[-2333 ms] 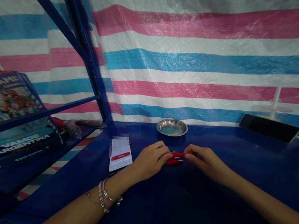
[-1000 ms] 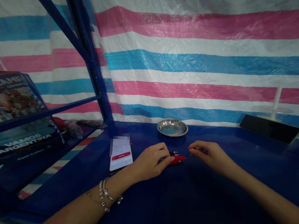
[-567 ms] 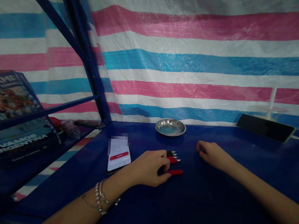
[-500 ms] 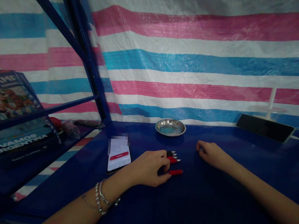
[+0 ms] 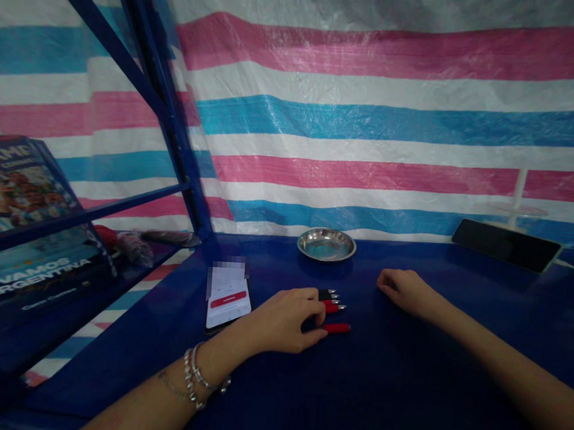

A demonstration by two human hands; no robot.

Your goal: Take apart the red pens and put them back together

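My left hand [image 5: 288, 319] lies on the blue table, palm down with fingers curled. Its thumb and index finger close on the near end of a red pen [image 5: 338, 328]. Beyond it, silver-tipped pens lie side by side, among them a black pen [image 5: 325, 294] and another red pen [image 5: 333, 306]; their rear parts are hidden under my left fingers. My right hand [image 5: 403, 290] rests on the table to the right of the pens, fingers curled into a loose fist. Nothing shows in it.
A round metal dish [image 5: 326, 245] stands behind the pens. A lit phone [image 5: 229, 302] lies by my left forearm. At the back right a dark phone [image 5: 506, 244] leans before a clear cup with a straw [image 5: 518, 197]. A blue metal frame [image 5: 174, 143] and printed box [image 5: 33, 225] are at left.
Both hands keep nearly the same places. The near red pen and my left thumb have shifted very slightly away from me. My right wrist has turned a little, and a small glint by its thumb no longer shows.
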